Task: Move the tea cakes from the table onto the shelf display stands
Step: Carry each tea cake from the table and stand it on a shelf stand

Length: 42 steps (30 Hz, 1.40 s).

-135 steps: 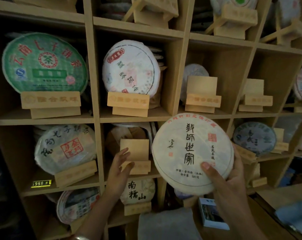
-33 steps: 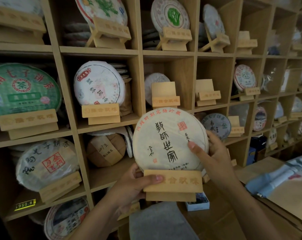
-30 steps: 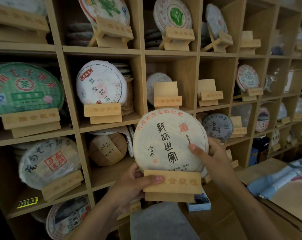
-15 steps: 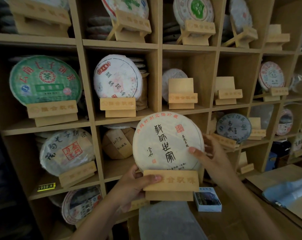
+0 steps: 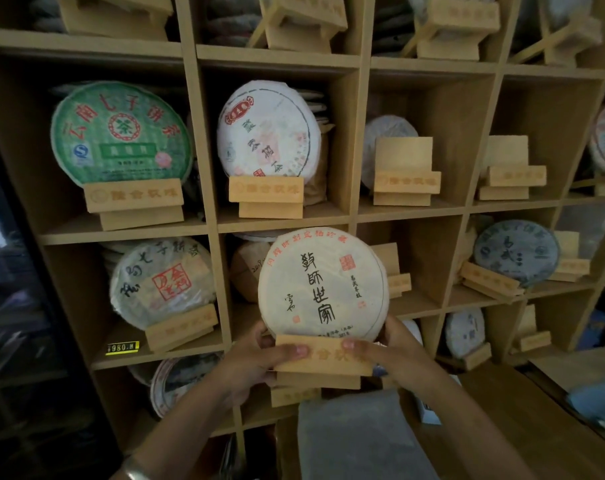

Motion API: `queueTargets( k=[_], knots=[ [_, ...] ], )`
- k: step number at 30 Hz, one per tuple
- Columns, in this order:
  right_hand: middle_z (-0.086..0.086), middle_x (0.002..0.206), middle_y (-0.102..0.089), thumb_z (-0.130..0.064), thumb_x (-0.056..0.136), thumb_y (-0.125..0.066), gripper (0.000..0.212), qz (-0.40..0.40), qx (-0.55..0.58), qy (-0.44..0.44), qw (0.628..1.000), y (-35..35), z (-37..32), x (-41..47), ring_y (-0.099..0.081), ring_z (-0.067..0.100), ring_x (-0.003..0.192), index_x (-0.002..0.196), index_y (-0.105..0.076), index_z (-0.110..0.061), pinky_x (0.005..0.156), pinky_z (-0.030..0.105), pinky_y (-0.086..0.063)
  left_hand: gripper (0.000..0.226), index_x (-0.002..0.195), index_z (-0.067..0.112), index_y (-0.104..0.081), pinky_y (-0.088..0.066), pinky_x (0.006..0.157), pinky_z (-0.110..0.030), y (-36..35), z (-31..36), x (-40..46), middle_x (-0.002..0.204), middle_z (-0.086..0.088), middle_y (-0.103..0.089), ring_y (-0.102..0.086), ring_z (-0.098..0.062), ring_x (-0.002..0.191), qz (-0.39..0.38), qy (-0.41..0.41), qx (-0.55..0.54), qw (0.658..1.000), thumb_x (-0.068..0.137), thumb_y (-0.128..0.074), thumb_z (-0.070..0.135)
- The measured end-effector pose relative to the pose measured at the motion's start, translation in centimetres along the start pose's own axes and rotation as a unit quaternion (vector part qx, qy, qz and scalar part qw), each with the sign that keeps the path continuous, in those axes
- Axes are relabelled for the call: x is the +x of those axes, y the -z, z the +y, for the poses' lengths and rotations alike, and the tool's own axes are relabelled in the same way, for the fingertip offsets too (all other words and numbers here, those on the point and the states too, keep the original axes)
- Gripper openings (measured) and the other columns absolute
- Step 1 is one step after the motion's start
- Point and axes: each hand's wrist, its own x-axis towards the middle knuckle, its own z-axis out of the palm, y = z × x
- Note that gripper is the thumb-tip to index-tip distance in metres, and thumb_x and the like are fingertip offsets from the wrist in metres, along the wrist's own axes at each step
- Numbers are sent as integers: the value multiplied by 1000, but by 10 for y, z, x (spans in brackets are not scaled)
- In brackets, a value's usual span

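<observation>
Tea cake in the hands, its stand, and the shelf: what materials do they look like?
Tea cake: wrapped in white paper, matte; fine creases at the rim and printed characters suggest it. What is under the wrap is hidden.
Stand: pale unfinished-looking wood, matte, with lettering that may be engraved or printed; both hands hold it.
Shelf: light wood or wood-look board, smooth, flat; too dim to tell which.

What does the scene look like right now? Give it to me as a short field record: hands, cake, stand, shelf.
left hand: grips the left end of the wooden stand
right hand: grips the right end of the same stand
wooden stand: held in the air in front of the shelf, not set in a compartment
tea cake: white wrapper, black writing, upright on the held stand
empty stands: two in the middle row, right of the held cake
shelf: wooden grid, several cakes already displayed
</observation>
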Motion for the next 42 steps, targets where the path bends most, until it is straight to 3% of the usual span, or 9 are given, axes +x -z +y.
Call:
queueTargets(
  k=[6, 11, 14, 18, 22, 27, 30, 35, 42],
  knots=[
    [-8, 118, -72, -54, 51, -91, 86, -14, 11, -21, 1000, -8, 20, 38, -67, 10, 110, 125, -57, -29, 86, 32, -59, 93, 124, 30, -57, -60, 75, -36, 23, -11, 28, 111, -3, -74, -73, -20, 99, 5, 12, -10, 1000, 41, -99, 31],
    [0, 124, -69, -45, 53, -92, 91, -25, 25, -26, 999, -17, 34, 67, -64, 19, 117, 132, -53, -22, 95, 46, -56, 77, 122, 31, -59, -60, 70, -30, 38, -20, 51, 108, 0, -75, -73, -17, 96, 10, 13, -23, 1000, 54, -94, 22],
    [3, 124, -69, -33, 60, -93, 84, -32, 41, -32, 998, -24, 45, 83, -65, 20, 116, 132, -52, -20, 94, 45, -57, 74, 120, 32, -59, -59, 64, -25, 45, -26, 64, 106, 2, -75, -73, -13, 92, 18, 16, -28, 999, 56, -92, 20],
    [3, 122, -71, -8, 72, -84, 70, -29, 54, -44, 997, -31, 61, 103, -66, 18, 114, 135, -52, -15, 86, 33, -59, 71, 117, 33, -59, -58, 61, -22, 55, -32, 80, 103, 4, -75, -74, -11, 87, 34, 14, -33, 999, 56, -92, 18],
    [2, 128, -66, -16, 75, -84, 69, -13, 48, -42, 998, -38, 65, 123, -61, 20, 121, 136, -52, -19, 100, 45, -53, 70, 112, 40, -62, -58, 67, -26, 65, -31, 94, 106, 7, -75, -71, -13, 98, 50, 9, -39, 998, 50, -93, 32],
    [-5, 125, -69, -28, 72, -85, 68, -5, 28, -20, 999, -43, 65, 141, -64, 10, 115, 133, -54, -24, 94, 33, -57, 59, 103, 45, -69, -60, 69, -28, 75, -33, 107, 106, 6, -76, -73, -14, 96, 38, 8, -52, 998, 51, -93, 37],
    [-7, 120, -71, -21, 73, -85, 63, -14, 33, -14, 999, -43, 70, 148, -66, 7, 112, 128, -56, -28, 90, 31, -58, 69, 112, 39, -63, -60, 71, -30, 79, -36, 114, 108, 3, -75, -73, -14, 97, 41, 1, -50, 998, 51, -93, 31],
    [-16, 114, -70, -20, 75, -85, 57, -18, 18, -14, 1000, -43, 71, 160, -66, -3, 105, 121, -56, -37, 78, 18, -57, 66, 121, 32, -58, -60, 65, -27, 80, -43, 125, 105, 4, -76, -73, -13, 93, 47, -10, -64, 997, 62, -86, 21],
    [-15, 120, -65, -14, 78, -82, 63, -24, 7, -4, 1000, -42, 77, 173, -62, -1, 110, 128, -50, -34, 83, 19, -57, 67, 131, 31, -50, -58, 68, -19, 76, -54, 141, 116, 3, -69, -71, -8, 96, 89, -31, -47, 994, 73, -82, 19]
  ],
)
